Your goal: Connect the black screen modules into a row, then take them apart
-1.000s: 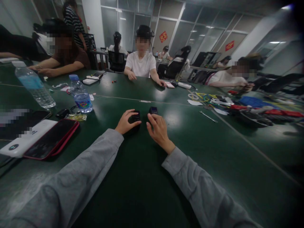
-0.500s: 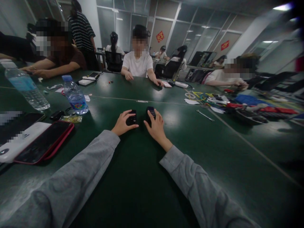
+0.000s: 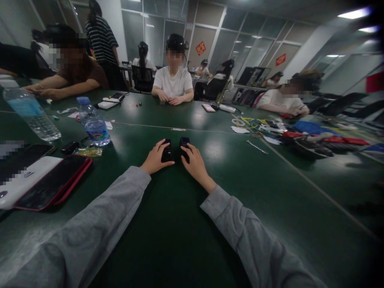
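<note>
On the dark green table, my left hand (image 3: 153, 159) grips a small black box-like object (image 3: 167, 151), fingers at its far left side and thumb along its near edge. Just to the right, my right hand (image 3: 195, 161) is closed about a second dark block (image 3: 184, 141), with fingers over its top and right side. A narrow gap separates the two blocks. My fingers partly cover both of them, and their exact kind cannot be made out.
At left stand two water bottles (image 3: 93, 124), near phones (image 3: 54, 180) and a small yellow packet (image 3: 88, 152). A wrench (image 3: 257, 147) lies at right, before a pile of cables and tools (image 3: 312, 132). A person (image 3: 173, 80) sits opposite; others sit around.
The right block has shifted slightly left, and my right fingers have curled lower on it. My left hand has hardly moved. The person opposite has brought their hands together.
</note>
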A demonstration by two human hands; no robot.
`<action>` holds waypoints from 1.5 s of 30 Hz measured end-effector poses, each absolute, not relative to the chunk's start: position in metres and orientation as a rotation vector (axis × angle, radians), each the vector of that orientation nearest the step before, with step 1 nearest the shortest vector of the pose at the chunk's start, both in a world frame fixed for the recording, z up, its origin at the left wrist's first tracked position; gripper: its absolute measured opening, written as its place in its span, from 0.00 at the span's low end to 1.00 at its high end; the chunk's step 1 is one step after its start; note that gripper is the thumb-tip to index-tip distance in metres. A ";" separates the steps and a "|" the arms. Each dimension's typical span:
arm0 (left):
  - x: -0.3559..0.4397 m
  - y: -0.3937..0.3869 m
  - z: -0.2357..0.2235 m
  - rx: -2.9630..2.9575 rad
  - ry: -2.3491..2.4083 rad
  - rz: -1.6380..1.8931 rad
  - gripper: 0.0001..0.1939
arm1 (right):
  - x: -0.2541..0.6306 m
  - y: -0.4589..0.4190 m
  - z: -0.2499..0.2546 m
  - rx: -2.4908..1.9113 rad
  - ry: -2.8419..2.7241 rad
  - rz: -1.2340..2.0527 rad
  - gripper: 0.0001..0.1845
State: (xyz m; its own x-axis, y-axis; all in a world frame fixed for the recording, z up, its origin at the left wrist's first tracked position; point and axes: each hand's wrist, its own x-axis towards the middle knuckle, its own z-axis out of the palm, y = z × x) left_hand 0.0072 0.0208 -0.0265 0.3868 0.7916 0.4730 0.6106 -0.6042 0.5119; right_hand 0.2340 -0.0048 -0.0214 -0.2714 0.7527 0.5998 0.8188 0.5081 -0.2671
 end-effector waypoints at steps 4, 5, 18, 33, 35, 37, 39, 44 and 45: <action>0.007 0.022 -0.029 2.395 1.209 1.038 0.43 | 0.231 -0.006 -0.019 -1.225 -2.111 -0.092 0.22; 0.007 0.022 -0.029 2.397 1.204 1.038 0.44 | 0.231 -0.006 -0.019 -1.208 -2.122 -0.084 0.22; 0.007 0.023 -0.033 2.391 1.151 1.050 0.48 | 0.228 -0.008 -0.018 -0.996 -2.218 -0.008 0.25; 0.008 0.021 -0.030 2.358 1.141 1.009 0.41 | 0.228 -0.009 -0.017 -1.027 -2.235 -0.025 0.25; 0.008 0.021 -0.029 2.359 1.154 0.989 0.40 | 0.228 -0.009 -0.017 -1.037 -2.233 -0.027 0.25; 0.008 0.021 -0.029 2.357 1.160 0.980 0.40 | 0.228 -0.009 -0.016 -1.052 -2.236 -0.028 0.25; 0.008 0.021 -0.029 2.356 1.153 0.987 0.40 | 0.228 -0.009 -0.016 -1.064 -2.240 -0.027 0.25; 0.009 0.022 -0.028 2.390 1.156 0.990 0.40 | 0.228 -0.010 -0.015 -1.082 -2.249 -0.028 0.25; 0.009 0.022 -0.027 2.414 1.169 0.998 0.41 | 0.228 -0.010 -0.014 -1.083 -2.253 -0.036 0.25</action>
